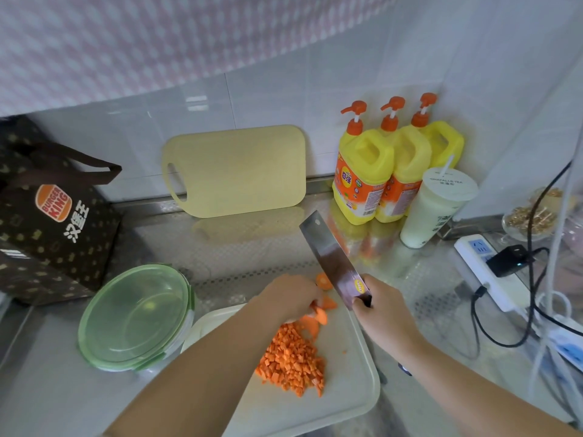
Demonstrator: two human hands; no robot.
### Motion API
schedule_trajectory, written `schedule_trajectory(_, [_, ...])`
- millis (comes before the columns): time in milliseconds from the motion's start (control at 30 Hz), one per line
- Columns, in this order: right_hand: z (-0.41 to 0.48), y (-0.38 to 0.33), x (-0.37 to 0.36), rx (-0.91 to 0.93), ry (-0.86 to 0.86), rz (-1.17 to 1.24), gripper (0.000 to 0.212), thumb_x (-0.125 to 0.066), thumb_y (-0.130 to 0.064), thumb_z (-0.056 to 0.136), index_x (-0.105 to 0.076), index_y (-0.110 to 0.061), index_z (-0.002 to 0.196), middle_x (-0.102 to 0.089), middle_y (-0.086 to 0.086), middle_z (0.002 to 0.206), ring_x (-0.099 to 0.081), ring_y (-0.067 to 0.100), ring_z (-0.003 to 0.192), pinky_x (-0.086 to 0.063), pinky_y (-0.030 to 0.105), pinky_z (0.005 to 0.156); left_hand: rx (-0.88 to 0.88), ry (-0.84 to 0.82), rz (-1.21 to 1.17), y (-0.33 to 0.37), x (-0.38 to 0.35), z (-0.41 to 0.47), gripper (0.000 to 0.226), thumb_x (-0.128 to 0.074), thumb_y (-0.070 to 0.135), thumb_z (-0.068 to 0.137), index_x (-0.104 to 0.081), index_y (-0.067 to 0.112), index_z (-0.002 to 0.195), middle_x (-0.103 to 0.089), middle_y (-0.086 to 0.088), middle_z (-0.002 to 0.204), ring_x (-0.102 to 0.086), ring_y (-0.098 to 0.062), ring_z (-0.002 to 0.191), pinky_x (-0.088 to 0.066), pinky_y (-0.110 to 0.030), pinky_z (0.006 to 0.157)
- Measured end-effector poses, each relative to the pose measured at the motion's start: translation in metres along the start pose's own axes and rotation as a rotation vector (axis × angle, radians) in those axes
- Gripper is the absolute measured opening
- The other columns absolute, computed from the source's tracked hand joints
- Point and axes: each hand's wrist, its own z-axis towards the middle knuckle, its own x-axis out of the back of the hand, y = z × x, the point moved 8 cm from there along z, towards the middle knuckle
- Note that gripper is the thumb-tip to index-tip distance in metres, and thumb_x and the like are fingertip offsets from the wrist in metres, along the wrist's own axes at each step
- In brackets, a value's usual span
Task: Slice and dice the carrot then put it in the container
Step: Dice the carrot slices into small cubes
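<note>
A heap of diced carrot [291, 357] lies on the white cutting board [347, 383] in front of me. Above the heap my left hand [288, 298] curls over a few carrot slices [318, 313] and holds them down. One carrot piece [323, 280] sits off the board's far edge on the counter. My right hand [383, 310] grips the handle of a cleaver [331, 257], whose blade is lifted and points away toward the wall. The container [135, 316], round with a green lid on it, stands left of the board.
A brown paper bag [53, 228] stands far left. A yellow cutting board [236, 170] leans on the tiled wall. Three yellow detergent bottles [391, 171] and a lidded drink cup [433, 209] fill the back right corner. A power strip [489, 272] with cables lies right.
</note>
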Motion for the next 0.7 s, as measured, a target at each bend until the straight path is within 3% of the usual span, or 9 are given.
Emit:
schedule_trajectory(133, [0.002, -0.001, -0.002, -0.009, -0.006, 0.002, 0.034, -0.047, 0.005, 0.078, -0.025, -0.015, 0.062, -0.027, -0.003, 0.053, -0.020, 0.014, 0.050, -0.019, 0.026, 0.045, 0.000, -0.156, 0.046, -0.001, -0.014, 0.001, 0.012, -0.062, 0.017, 0.085, -0.065, 0.015, 0.097, -0.066, -0.005, 0.109, -0.060, -0.025, 0.103, -0.044, -0.030, 0.080])
schedule_trajectory(200, [0.002, -0.001, -0.002, -0.015, -0.007, 0.003, 0.034, -0.047, 0.005, 0.078, -0.025, -0.015, 0.062, -0.026, -0.003, 0.053, -0.019, 0.014, 0.050, -0.018, 0.026, 0.045, 0.020, -0.202, -0.040, -0.001, -0.022, 0.003, 0.011, -0.055, 0.028, 0.077, -0.057, 0.018, 0.080, -0.067, -0.002, 0.101, -0.062, -0.019, 0.085, -0.041, -0.022, 0.065])
schedule_trajectory(267, [0.003, 0.000, -0.002, -0.014, -0.009, 0.005, 0.032, -0.047, 0.005, 0.078, -0.027, -0.015, 0.062, -0.027, -0.002, 0.053, -0.020, 0.014, 0.050, -0.017, 0.026, 0.046, -0.103, -0.108, 0.067, 0.008, -0.021, 0.008, 0.023, -0.041, 0.037, 0.069, -0.054, 0.019, 0.073, -0.071, -0.003, 0.090, -0.056, -0.015, 0.066, -0.037, -0.020, 0.056])
schedule_trajectory(367, [0.004, 0.002, -0.002, -0.013, -0.015, -0.001, 0.022, -0.047, 0.005, 0.078, -0.033, -0.006, 0.065, -0.029, 0.001, 0.055, -0.020, 0.015, 0.051, -0.018, 0.027, 0.046, -0.032, -0.007, 0.047, -0.001, -0.022, 0.008, 0.029, -0.056, 0.041, 0.077, -0.064, 0.014, 0.082, -0.072, -0.009, 0.081, -0.059, -0.014, 0.057, -0.042, -0.021, 0.052])
schedule_trajectory(433, [0.004, 0.003, -0.002, -0.018, -0.019, -0.002, 0.018, -0.047, 0.005, 0.078, -0.034, -0.002, 0.067, -0.029, 0.002, 0.055, -0.020, 0.014, 0.051, -0.019, 0.027, 0.046, -0.007, -0.007, -0.017, -0.004, -0.025, 0.009, 0.052, -0.066, 0.048, 0.072, -0.065, 0.007, 0.105, -0.068, -0.006, 0.086, -0.068, -0.018, 0.070, -0.047, -0.018, 0.049])
schedule_trajectory(467, [0.005, 0.002, -0.002, -0.018, -0.021, 0.000, 0.019, -0.047, 0.005, 0.077, -0.033, -0.003, 0.067, -0.029, 0.001, 0.055, -0.020, 0.014, 0.051, -0.019, 0.026, 0.046, -0.055, 0.008, 0.031, 0.000, -0.024, 0.009, 0.054, -0.065, 0.046, 0.076, -0.063, 0.007, 0.113, -0.066, -0.005, 0.091, -0.068, -0.023, 0.084, -0.049, -0.017, 0.055])
schedule_trajectory(567, [0.006, 0.000, -0.002, -0.014, -0.024, -0.004, 0.025, -0.046, 0.004, 0.078, -0.030, -0.010, 0.064, -0.029, -0.001, 0.054, -0.021, 0.014, 0.050, -0.017, 0.025, 0.047, -0.118, -0.043, 0.204, 0.011, -0.021, 0.003, 0.029, -0.052, 0.026, 0.091, -0.059, 0.010, 0.115, -0.062, -0.008, 0.112, -0.057, -0.031, 0.109, -0.046, -0.027, 0.084])
schedule_trajectory(633, [0.006, 0.000, -0.003, -0.019, -0.029, 0.002, 0.019, -0.047, 0.004, 0.078, -0.037, -0.007, 0.066, -0.031, -0.001, 0.053, -0.023, 0.015, 0.049, -0.018, 0.026, 0.048, -0.187, -0.052, 0.235, 0.015, -0.023, -0.003, 0.035, -0.048, 0.031, 0.089, -0.057, 0.011, 0.116, -0.065, -0.007, 0.113, -0.055, -0.027, 0.112, -0.038, -0.016, 0.083])
schedule_trajectory(700, [0.007, 0.000, -0.004, -0.025, -0.033, 0.009, 0.007, -0.047, 0.003, 0.079, -0.045, 0.000, 0.073, -0.034, -0.001, 0.053, -0.025, 0.015, 0.049, -0.020, 0.027, 0.048, -0.235, -0.009, 0.348, 0.018, -0.020, -0.007, 0.028, -0.046, 0.021, 0.093, -0.052, 0.014, 0.120, -0.065, -0.003, 0.115, -0.053, -0.025, 0.113, -0.034, -0.024, 0.089])
